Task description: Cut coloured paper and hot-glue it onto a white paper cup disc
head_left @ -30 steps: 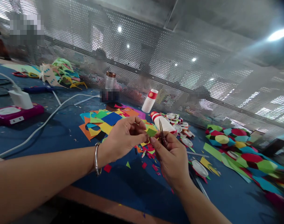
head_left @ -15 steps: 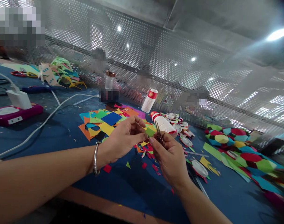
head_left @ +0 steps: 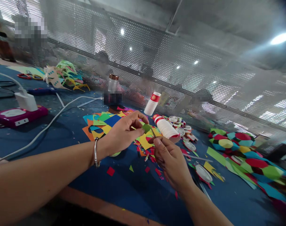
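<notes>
My left hand, with a silver bangle at the wrist, pinches a small green piece of paper between thumb and fingers. My right hand is closed round a pair of scissors; their narrow blades point up toward the paper's right edge, and the handles are hidden by the fingers. Whether the blades touch the paper I cannot tell. Under and behind my hands lies a heap of coloured paper sheets. Small red, green and yellow scraps are scattered on the blue table.
One stack of paper cups stands tilted in view; another stack lies on its side. Colourful paper shapes sit at the right. A purple power strip with a white charger and cable is at the left. Behind is a perforated metal screen.
The scissors have turned from upright beside the paper to pointing at its edge, and my right hand has rotated with them. The green paper has shifted slightly up and left. The view moved a little.
</notes>
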The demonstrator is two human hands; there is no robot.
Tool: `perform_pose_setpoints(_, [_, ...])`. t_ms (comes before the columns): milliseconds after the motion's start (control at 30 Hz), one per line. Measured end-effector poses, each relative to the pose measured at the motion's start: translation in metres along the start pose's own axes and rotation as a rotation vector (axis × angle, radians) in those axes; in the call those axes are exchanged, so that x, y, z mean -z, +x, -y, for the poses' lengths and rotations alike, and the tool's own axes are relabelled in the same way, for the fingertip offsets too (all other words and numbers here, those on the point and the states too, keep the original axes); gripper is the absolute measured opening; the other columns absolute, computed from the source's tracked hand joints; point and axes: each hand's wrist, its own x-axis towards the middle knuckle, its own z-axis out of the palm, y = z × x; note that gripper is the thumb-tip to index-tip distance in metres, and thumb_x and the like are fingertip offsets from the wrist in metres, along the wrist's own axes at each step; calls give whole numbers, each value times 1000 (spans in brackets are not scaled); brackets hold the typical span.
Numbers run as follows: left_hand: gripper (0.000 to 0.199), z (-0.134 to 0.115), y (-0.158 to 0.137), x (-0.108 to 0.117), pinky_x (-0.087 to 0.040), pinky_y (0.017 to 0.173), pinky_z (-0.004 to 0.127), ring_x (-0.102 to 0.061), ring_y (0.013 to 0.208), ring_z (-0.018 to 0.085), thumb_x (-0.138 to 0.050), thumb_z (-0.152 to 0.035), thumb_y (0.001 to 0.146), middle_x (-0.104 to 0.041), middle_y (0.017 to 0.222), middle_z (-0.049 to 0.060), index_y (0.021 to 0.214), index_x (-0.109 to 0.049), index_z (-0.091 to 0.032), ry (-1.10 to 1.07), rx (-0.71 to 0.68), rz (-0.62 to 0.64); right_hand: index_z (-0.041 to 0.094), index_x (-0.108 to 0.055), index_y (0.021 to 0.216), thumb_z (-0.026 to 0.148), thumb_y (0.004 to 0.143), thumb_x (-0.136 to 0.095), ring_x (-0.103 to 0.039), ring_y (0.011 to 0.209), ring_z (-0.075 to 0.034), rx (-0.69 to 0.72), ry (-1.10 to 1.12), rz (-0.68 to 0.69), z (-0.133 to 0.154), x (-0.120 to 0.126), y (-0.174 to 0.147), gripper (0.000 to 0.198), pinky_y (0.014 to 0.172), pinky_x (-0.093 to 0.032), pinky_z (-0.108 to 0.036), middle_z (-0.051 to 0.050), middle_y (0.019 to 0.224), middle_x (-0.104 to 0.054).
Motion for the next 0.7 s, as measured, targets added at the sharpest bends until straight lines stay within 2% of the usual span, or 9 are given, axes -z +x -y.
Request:
perform_pose_setpoints(233, [21,5,4,0,-49,74,29,-59,78,13,-66,-19,83,-59,80,-2,100,-56,-20,-98,72,43,20,-62,89,56,93,-64,-20,48,-7,5,19,-16,0,2,0,36,43,-13,-22,10,56,-31])
perform_pose_setpoints(433, [24,5,4,1,-50,74,28,-58,79,11,-68,-16,77,-56,88,-2,96,-53,-20,-89,56,20,20,-61,85,57,91,-66,-20,46,-6,-43,10,-11,1,2,0,37,41,-12,-21,10,54,-32])
perform_pose_setpoints(533, [29,4,3,1,-51,73,28,-57,78,11,-70,-15,76,-55,87,-3,95,-50,-21,-100,51,24,20,-61,85,55,91,-67,-21,47,-7,-4,32,-33,1,2,0,36,41,-14,-21,10,55,-33])
perform_pose_setpoints(700, [34,1,-1,-2,-53,71,28,-58,73,10,-70,-14,77,-55,81,-5,95,-42,-22,-182,69,119,21,-63,92,48,87,-74,-19,47,-6,25,68,-56,0,2,1,29,41,-13,-21,11,57,-33])
